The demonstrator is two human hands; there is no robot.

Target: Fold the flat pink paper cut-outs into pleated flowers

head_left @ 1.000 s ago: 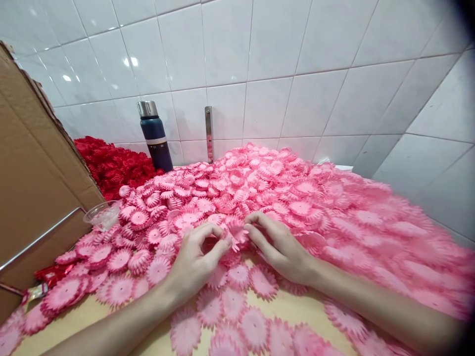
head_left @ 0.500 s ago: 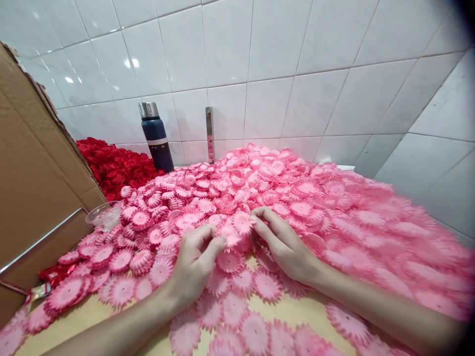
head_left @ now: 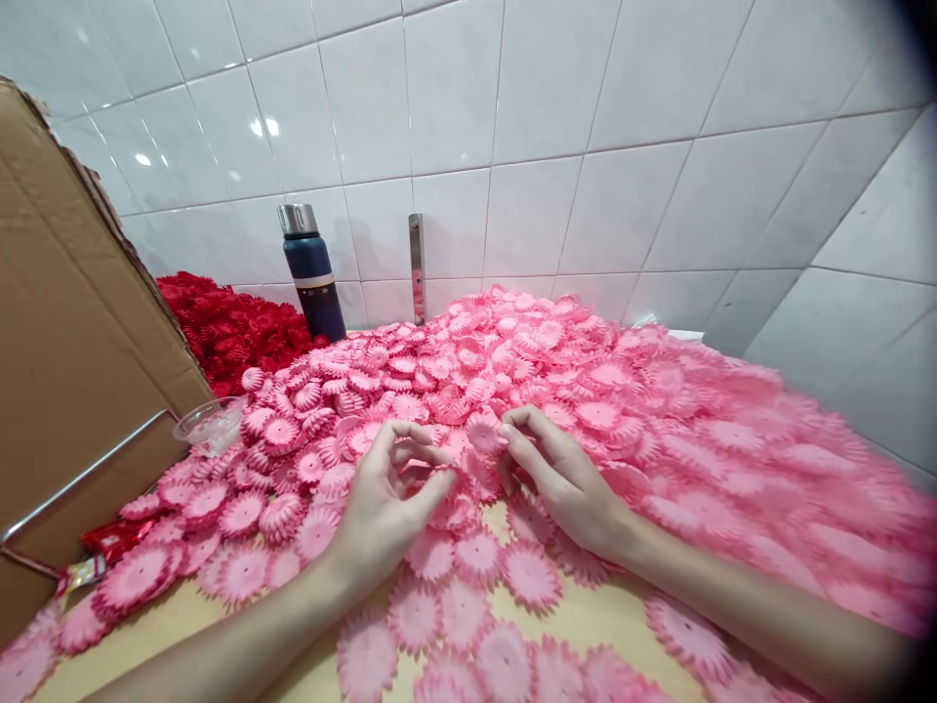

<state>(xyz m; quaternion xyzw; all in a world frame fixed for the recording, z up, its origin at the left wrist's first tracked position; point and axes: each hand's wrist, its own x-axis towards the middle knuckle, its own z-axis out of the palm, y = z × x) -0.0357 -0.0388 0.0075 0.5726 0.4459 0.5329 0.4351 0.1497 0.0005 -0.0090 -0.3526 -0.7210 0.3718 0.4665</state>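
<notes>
A big heap of pink fabric flower petals [head_left: 586, 391] covers the table. My left hand [head_left: 381, 508] and my right hand [head_left: 563, 478] rest at the heap's near edge, fingertips close together. Between them sits a small bunch of pink petals [head_left: 479, 434]; my right thumb and forefinger pinch it from the right, and my left fingertips touch its lower left side. Single flat pink petals [head_left: 475, 557] lie spread on the tan tabletop [head_left: 578, 615] under my wrists.
A cardboard box [head_left: 65, 342] stands at the left with a metal rod against it. Behind it are a heap of red petals [head_left: 234, 327], a dark blue flask [head_left: 313, 273] and a clear plastic cup [head_left: 209, 425]. White tiled walls close the back and right.
The bunch of petals between my fingertips rose slightly and shifted right. My left fingers have spread and curled more; my right hand moved a little up the heap.
</notes>
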